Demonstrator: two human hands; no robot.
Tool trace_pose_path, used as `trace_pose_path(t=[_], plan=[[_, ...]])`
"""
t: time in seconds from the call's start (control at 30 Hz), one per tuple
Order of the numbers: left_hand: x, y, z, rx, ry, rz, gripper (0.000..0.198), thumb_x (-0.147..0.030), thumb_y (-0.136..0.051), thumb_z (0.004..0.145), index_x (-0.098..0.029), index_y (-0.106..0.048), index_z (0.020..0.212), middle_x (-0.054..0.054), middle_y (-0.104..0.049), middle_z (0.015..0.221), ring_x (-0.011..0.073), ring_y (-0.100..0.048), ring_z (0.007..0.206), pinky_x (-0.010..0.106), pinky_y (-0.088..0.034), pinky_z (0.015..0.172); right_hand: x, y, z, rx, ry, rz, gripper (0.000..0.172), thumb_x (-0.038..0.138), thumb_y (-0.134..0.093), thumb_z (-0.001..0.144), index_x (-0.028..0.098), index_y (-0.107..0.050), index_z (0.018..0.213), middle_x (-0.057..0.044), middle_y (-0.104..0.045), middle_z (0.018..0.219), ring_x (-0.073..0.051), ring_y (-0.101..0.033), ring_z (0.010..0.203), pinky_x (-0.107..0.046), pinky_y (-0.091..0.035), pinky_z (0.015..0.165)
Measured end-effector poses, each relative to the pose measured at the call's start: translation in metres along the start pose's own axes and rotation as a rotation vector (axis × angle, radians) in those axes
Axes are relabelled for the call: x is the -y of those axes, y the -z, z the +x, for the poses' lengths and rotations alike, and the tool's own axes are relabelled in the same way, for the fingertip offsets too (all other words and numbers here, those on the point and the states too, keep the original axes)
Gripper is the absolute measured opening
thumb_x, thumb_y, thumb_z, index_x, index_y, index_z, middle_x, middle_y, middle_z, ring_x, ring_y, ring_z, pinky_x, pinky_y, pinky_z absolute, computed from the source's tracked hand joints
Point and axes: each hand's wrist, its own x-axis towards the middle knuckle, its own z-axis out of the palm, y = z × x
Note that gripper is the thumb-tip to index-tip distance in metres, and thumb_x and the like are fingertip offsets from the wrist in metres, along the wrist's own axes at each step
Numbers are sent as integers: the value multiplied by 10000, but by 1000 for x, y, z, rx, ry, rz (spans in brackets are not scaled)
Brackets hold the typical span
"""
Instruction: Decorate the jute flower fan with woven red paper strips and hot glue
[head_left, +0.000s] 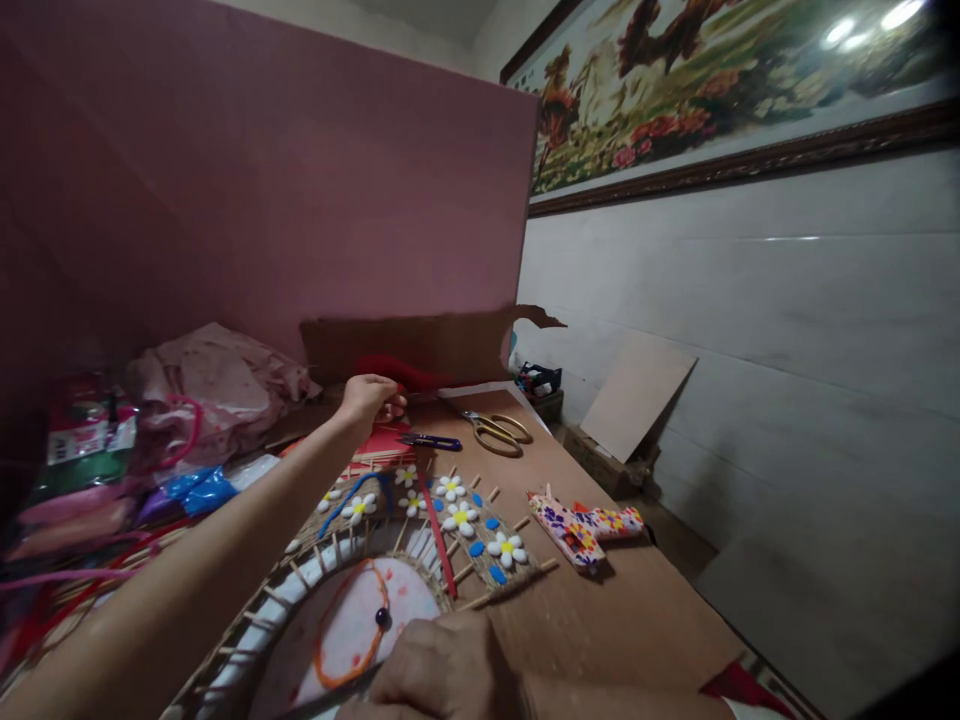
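Observation:
My left hand (375,398) reaches forward, fingers pinched on a thin red piece of material (405,372) that is smeared by motion. My right hand (442,665) is curled at the bottom, knuckles up, over the near edge of a twine-woven ring (517,585) with sticks poking out. What its fingers hold, if anything, is hidden. White flowers (460,518) with yellow centres and blue ovals (492,524) decorate the ring. Across it lies a narrow red strip (439,535). Inside the ring, an orange cord (322,640) with a dark bead (382,617) rests on a pale spotted surface.
Gold-handled scissors (499,432) and blue thread snips (433,442) lie beyond the ring, near red sheets (386,445). To the right is a flower-patterned glue gun (581,530). Bagged coloured materials (82,480) crowd the left. A pink panel (337,190) stands behind the table (592,630).

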Motion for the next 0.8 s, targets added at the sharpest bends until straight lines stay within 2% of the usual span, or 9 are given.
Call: trace_pose_path(t=[0.1,0.17,0.27,0.33,0.47,0.63,0.8], plan=[[16,6,-12,73,-53,251,310,-302,-541,868,-149,-544,1137,86,-583,1112,197,-598,916,395,-515,760,1,12,8,-8,73,16,151,241,-486,876,183,-590,970,39,-637,689,-84,-573,598,-222,-397,440],[26,9,-17,141,-98,408,295,-299,-544,866,-146,-554,1118,82,-591,1094,190,-601,898,385,-517,749,1,14,12,-94,120,41,148,214,-473,873,157,-594,936,29,-629,675,-87,-562,582,-216,-398,439],[41,13,-21,238,-194,618,250,-299,-556,858,-133,-586,1042,64,-614,1027,175,-607,843,357,-517,714,3,13,16,-184,125,84,181,177,-434,870,137,-611,878,10,-620,643,-99,-546,557,-218,-390,428],[47,14,-25,297,-280,738,208,-298,-580,838,-123,-617,945,41,-634,924,159,-604,777,332,-504,682,4,12,16,-167,92,98,195,170,-427,862,136,-618,877,0,-618,640,-108,-549,564,-222,-384,429],[48,8,-37,382,-468,924,143,-245,-649,717,-161,-697,823,6,-645,734,162,-584,714,276,-431,666,5,13,16,-129,52,101,182,150,-446,826,142,-622,873,-1,-616,642,-114,-550,574,-227,-392,450],[43,-3,-48,496,-623,1101,159,-172,-599,691,-221,-728,770,34,-668,845,204,-550,875,295,-381,782,2,13,13,-119,52,87,186,180,-445,837,149,-614,908,-5,-627,682,-123,-547,581,-238,-393,453],[42,-8,-47,547,-676,1236,241,-52,-532,649,-202,-711,709,70,-625,855,231,-495,892,325,-370,768,1,13,11,-81,41,83,190,187,-462,828,150,-609,942,-8,-626,706,-125,-556,614,-239,-405,471]])
